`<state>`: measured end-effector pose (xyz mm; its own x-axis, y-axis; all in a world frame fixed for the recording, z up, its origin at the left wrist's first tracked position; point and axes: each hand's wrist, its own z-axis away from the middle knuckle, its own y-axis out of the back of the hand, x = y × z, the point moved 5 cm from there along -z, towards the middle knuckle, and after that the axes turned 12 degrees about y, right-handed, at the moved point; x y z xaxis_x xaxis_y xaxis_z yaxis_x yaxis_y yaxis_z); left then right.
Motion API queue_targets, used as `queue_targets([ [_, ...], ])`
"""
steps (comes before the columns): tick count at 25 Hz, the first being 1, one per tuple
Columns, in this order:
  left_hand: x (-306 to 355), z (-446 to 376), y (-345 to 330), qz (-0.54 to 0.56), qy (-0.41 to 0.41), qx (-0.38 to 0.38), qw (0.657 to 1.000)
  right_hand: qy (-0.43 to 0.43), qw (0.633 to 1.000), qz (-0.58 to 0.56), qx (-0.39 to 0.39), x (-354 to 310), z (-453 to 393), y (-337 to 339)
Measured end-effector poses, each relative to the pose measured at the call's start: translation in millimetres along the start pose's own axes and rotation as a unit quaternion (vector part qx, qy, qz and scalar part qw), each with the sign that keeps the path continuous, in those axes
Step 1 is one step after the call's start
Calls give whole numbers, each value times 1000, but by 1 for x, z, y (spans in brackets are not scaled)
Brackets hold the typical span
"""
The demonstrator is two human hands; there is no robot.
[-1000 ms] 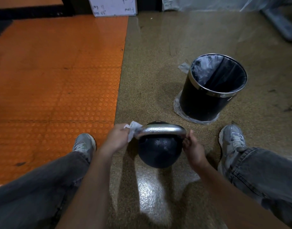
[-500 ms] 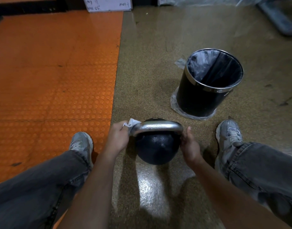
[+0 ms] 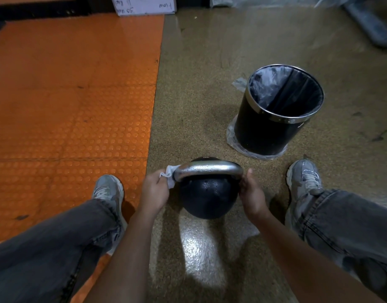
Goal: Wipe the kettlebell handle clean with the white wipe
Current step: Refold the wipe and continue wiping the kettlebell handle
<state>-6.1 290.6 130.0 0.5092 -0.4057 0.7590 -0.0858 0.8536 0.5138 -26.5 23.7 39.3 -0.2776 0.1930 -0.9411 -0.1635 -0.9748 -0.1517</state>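
Observation:
A black kettlebell (image 3: 206, 196) stands on the speckled floor between my feet. Its silver handle (image 3: 209, 169) arches across the top, dotted with droplets. My left hand (image 3: 154, 191) grips a crumpled white wipe (image 3: 170, 174) and presses it against the handle's left end. My right hand (image 3: 250, 193) holds the handle's right end, thumb up beside the bar, fingers curled under it. The wipe's lower part is hidden between my left palm and the bell.
A black bin (image 3: 275, 114) with a clear liner and metal rim stands on the floor to the far right. Orange studded matting (image 3: 74, 101) covers the left side. My grey shoes (image 3: 108, 190) (image 3: 305, 178) flank the kettlebell. A white board (image 3: 144, 5) leans at the far wall.
My left hand with the wipe has slid slightly down round the handle's left bend. The right hand keeps its hold. The camera has shifted a little.

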Motion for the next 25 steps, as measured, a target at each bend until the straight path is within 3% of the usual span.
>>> queue_targets([
  [12,11,17,-4,-13,-84,59,995,0,1000,10,-7,-6,5,-4],
  [16,-6,27,-6,5,-56,73,996,25,1000,3,-1,-7,5,-4],
  [21,6,42,-12,7,-106,93,990,-1,1000,-11,-5,-6,8,-5],
  [25,-5,43,-18,13,-97,105,990,19,1000,-2,-2,-3,6,-4],
])
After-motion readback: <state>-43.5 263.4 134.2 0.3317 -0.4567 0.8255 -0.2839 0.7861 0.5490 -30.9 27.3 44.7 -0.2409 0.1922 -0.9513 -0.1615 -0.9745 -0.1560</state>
